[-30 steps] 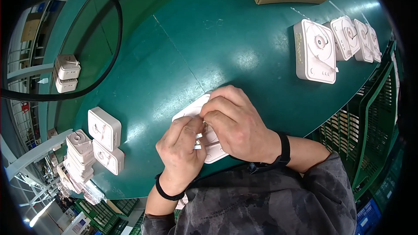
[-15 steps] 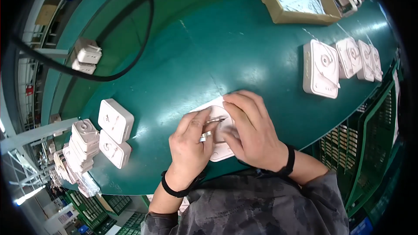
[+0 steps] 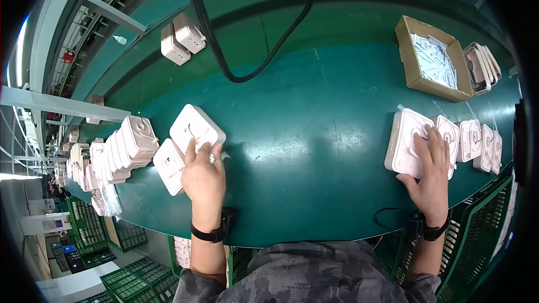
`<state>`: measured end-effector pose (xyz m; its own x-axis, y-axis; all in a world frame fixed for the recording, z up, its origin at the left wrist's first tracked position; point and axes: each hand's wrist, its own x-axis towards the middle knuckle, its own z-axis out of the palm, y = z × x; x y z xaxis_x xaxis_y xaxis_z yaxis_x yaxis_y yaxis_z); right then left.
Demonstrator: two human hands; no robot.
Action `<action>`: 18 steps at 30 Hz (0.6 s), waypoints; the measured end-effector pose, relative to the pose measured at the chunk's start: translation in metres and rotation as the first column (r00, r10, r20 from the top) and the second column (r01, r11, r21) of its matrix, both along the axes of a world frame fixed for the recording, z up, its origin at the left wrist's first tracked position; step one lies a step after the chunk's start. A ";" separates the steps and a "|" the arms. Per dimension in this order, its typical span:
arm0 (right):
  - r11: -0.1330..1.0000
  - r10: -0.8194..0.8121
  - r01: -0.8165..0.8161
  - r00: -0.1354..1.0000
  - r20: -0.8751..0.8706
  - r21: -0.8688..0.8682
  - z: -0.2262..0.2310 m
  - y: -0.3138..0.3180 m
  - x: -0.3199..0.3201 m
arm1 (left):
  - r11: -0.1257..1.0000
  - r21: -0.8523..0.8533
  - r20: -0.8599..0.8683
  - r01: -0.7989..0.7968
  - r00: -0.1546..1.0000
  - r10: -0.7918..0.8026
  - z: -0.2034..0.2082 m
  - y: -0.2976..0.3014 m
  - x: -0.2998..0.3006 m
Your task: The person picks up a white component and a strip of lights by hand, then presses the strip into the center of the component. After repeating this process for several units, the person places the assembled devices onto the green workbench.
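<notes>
Housings (image 3: pixel 405 143) smooth matt plastic; tabletop (image 3: pixel 281 151) glossy; box (image 3: pixel 429 86) cardboard.

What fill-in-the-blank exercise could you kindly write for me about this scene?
Pale plastic housings lie by ____ the left hand and the right hand.
Of the two hands, the ____ one is nearer the cardboard box.
The black cable loops down from the picture's ____ edge.
The slatted crate at lower right is ____.
Missing words: both; right; top; green.

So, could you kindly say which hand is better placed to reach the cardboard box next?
Probably the right hand: it is over a white housing on the same side as the cardboard box, whereas the left hand is at two housings across the green table.
</notes>
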<state>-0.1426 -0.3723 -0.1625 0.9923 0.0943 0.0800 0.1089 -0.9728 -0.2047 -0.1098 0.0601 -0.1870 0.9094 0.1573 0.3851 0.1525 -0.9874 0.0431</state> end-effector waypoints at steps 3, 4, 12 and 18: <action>0.997 -0.072 0.072 0.997 -0.017 -0.012 -0.001 -0.028 0.001 | 0.964 -0.219 -0.059 0.150 0.984 -0.166 0.009 -0.040 -0.009; 0.994 -0.109 0.108 0.994 -0.025 -0.012 0.000 -0.032 0.000 | 0.922 -0.322 -0.075 0.216 0.965 -0.252 0.013 -0.053 -0.014; 0.782 -0.029 -0.074 0.988 0.154 0.619 0.021 0.050 -0.002 | 0.259 -0.944 0.002 0.207 0.784 -0.621 0.021 -0.117 -0.038; 0.546 0.244 -0.300 0.950 0.194 0.782 0.001 0.111 -0.005 | -0.194 -0.902 -0.104 -0.387 0.629 -0.771 0.019 -0.120 -0.042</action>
